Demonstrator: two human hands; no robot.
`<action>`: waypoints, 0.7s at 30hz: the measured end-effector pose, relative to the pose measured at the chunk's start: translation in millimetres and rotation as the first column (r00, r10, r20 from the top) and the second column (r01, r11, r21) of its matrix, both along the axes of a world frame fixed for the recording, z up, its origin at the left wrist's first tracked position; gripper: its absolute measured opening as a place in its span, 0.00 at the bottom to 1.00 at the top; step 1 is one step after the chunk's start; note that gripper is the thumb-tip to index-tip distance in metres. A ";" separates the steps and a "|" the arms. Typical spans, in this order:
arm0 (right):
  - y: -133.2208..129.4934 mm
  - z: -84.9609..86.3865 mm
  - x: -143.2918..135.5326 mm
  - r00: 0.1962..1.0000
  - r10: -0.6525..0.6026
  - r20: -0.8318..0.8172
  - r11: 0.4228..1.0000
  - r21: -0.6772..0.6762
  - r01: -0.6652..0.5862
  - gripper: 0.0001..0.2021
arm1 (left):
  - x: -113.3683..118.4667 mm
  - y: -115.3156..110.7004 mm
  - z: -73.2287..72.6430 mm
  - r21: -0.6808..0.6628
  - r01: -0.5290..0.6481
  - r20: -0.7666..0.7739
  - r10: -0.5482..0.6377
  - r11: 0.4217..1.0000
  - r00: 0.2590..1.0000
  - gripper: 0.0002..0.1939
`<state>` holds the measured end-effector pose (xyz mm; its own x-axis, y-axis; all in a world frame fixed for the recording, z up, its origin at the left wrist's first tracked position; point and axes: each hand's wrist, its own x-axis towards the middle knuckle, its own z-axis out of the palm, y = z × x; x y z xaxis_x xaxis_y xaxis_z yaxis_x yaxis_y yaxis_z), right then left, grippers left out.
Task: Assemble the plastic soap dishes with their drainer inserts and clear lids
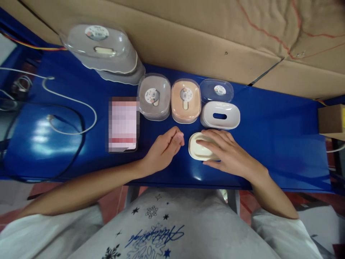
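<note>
- Brown cardboard (pixel 188 39) backs a glossy blue table (pixel 277 144), head view.
- Cream oval piece (pixel 202 152) lies on the table near its front edge, just in front of a white slotted box (pixel 232 114).
- Right hand (pixel 225 151): fingers spread and bent over the piece's right part, index reaching across its hollow, thumb low along the near edge. Gripping or only resting: cannot tell.
- Left hand (pixel 164 149): fingers curled into a loose fist, left of the piece, apart from it, knuckles toward it.
- Behind the slotted box, a clear lid (pixel 208 90); to its left, a peach container (pixel 194 104), then a gray one.
- Blurred rectangular item (pixel 122 126) left of the left hand.
- Large lidded containers stacked at back left.
</note>
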<state>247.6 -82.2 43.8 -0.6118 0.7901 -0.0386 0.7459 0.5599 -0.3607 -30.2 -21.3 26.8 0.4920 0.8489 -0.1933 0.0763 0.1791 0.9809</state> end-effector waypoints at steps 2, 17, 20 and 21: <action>0.6 -1.5 -1.6 1.000 -0.013 -0.016 1.000 -0.008 0.013 0.38 | -0.7 2.2 2.1 -0.138 0.037 0.073 -0.027 0.990 0.997 0.36; -2.3 6.3 -8.0 0.991 -0.052 -0.122 0.984 0.163 0.072 0.37 | 7.3 14.3 -3.0 -0.534 0.016 0.365 0.213 0.846 0.906 0.16; -5.9 4.6 -19.5 0.987 -0.004 -0.163 0.977 0.210 0.039 0.39 | 5.8 7.0 -9.9 -0.664 0.207 0.407 0.115 0.718 0.906 0.25; -5.7 2.4 -22.9 0.986 0.014 -0.163 0.977 0.213 0.021 0.39 | 4.7 4.8 -12.6 -0.710 0.295 0.434 0.067 0.640 0.898 0.30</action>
<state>224.7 -87.8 46.2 -0.5928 0.7714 0.2312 0.6891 0.6345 -0.3500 -25.4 -16.6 14.3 0.7552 0.4282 -0.4964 -0.1979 0.8708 0.4501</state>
